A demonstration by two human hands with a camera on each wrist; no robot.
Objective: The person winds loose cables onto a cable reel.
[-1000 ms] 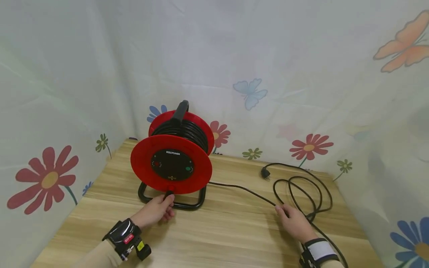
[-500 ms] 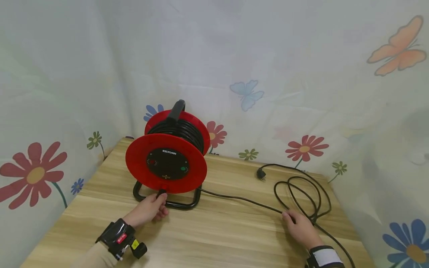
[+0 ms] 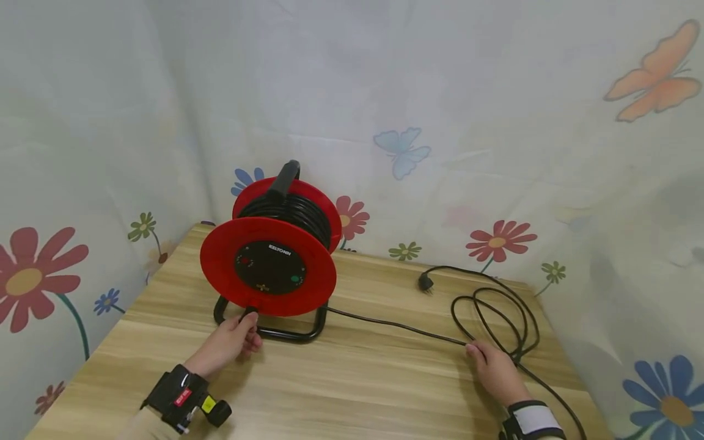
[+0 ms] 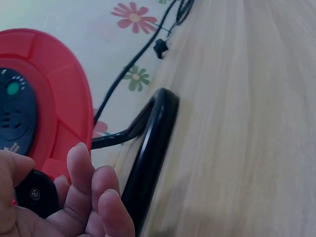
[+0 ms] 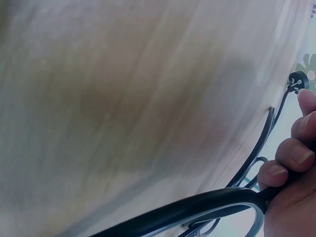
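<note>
A red cable reel (image 3: pixel 220 269) with black cable wound on its drum stands on a black tube frame (image 3: pixel 291 336) at the left of the table. My left hand (image 3: pixel 228 343) pinches the black crank knob (image 4: pixel 35 193) low on the reel's front disc, between thumb and index finger; its other fingers curl loosely beside the knob in the left wrist view. To the right, the fingers of my right hand (image 3: pixel 499 373) are curled round the black cable (image 3: pixel 396 324), which runs from the reel low over the table. Part of the cable is hidden inside that hand.
Loose cable loops (image 3: pixel 522 299) lie on the right of the wooden table (image 3: pixel 352 385), beyond my right hand. The plug (image 3: pixel 425 282) rests near the back edge. A flower-printed curtain (image 3: pixel 352 79) stands close behind and at both sides.
The crank knob, with my left hand on it, has swung slightly left under the reel, and the disc has turned a little clockwise. My right hand has moved slightly right along the table.
</note>
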